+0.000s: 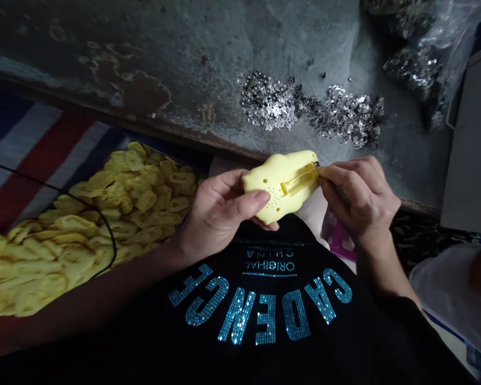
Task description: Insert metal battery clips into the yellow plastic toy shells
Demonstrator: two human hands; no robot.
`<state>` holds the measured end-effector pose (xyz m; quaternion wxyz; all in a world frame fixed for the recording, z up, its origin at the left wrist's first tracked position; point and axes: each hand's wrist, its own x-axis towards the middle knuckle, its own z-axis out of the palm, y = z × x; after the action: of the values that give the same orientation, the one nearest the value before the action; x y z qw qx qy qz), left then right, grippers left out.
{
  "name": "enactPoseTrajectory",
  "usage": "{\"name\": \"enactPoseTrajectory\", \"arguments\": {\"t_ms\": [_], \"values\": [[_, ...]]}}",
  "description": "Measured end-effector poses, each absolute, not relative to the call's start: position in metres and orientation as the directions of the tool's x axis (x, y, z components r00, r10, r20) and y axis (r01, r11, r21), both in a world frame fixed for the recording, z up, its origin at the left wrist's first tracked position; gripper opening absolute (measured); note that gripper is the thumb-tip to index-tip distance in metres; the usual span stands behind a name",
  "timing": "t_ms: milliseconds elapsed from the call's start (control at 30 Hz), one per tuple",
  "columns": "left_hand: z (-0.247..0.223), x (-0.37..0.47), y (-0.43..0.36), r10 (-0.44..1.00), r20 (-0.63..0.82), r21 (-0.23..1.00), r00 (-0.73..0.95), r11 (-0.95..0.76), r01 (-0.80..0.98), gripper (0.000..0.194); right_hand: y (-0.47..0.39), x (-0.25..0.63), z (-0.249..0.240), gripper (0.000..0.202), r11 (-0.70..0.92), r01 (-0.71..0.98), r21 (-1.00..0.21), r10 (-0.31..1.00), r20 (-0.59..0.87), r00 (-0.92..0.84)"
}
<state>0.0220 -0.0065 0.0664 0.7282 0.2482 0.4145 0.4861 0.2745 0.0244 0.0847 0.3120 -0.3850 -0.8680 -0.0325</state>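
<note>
A yellow plastic shell (274, 176) with a long open compartment, screw holes and a patch of tiny holes is held up in front of my chest. My left hand (224, 206) grips its left end, thumb on the face near the tiny holes. The fingertips of my right hand (355, 195) are pinched at the compartment's right end, on a small dark metal piece (316, 164) that is mostly hidden. Beyond the hands, piles of small shiny metal pieces (270, 101) lie on the grey metal table (208, 64).
Many yellow shells (132, 198) fill the area at the left, with a black cable (111, 235) across them. A clear plastic bag (420, 64) of metal pieces rests at the back right. Part of a person (452, 278) shows at the right edge, below a white panel (471, 144).
</note>
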Motion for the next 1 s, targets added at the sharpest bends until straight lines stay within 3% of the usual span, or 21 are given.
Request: {"name": "enactPoseTrajectory", "arguments": {"t_ms": [167,767,1000], "values": [[0.069,0.021,-0.005,0.881,-0.416,0.761,0.224,0.472,-0.445,0.032,0.025,0.274,0.08,0.027,0.708,0.685,-0.172,0.622,0.61,-0.491],[0.059,0.018,-0.009,0.872,-0.393,0.774,0.29,0.485,-0.409,0.041,0.019,0.282,0.076,0.033,0.671,0.672,-0.313,0.7,0.565,-0.436],[0.062,0.02,-0.009,0.867,-0.407,0.747,0.287,0.497,-0.441,0.04,0.013,0.281,0.06,0.043,0.665,0.728,-0.167,0.615,0.675,-0.407]]}}
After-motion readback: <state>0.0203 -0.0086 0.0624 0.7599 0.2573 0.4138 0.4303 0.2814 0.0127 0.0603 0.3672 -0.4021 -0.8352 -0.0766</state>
